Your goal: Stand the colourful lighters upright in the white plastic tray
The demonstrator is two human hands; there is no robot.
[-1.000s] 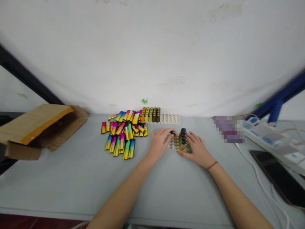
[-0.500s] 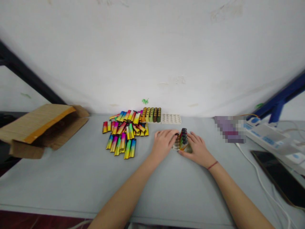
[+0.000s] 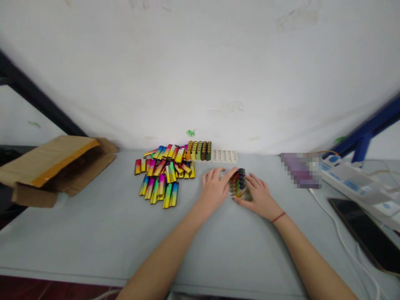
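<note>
A small white tray (image 3: 231, 193) lies between my hands, with a row of upright lighters (image 3: 241, 183) with dark tops standing in it. My left hand (image 3: 215, 187) is at the tray's left side, fingers apart, its index finger reaching to the back of the row; nothing shows in its grasp. From the right, my right hand (image 3: 258, 196) frames the tray and row, thumb at the near edge and fingers spread behind. Shiny multicoloured lighters (image 3: 161, 166) lie in a pile to the left. Beside the pile stands a block of upright lighters (image 3: 199, 151).
Another white tray (image 3: 224, 156) with round holes lies by the wall. An open cardboard box (image 3: 59, 162) is at the left. On the right are a black phone (image 3: 365, 229), a power strip (image 3: 353, 179), a white cable and a blurred purple item (image 3: 300, 171).
The fingers of my left hand have opened, and its index finger now extends towards the row. My right hand has stayed almost still.
</note>
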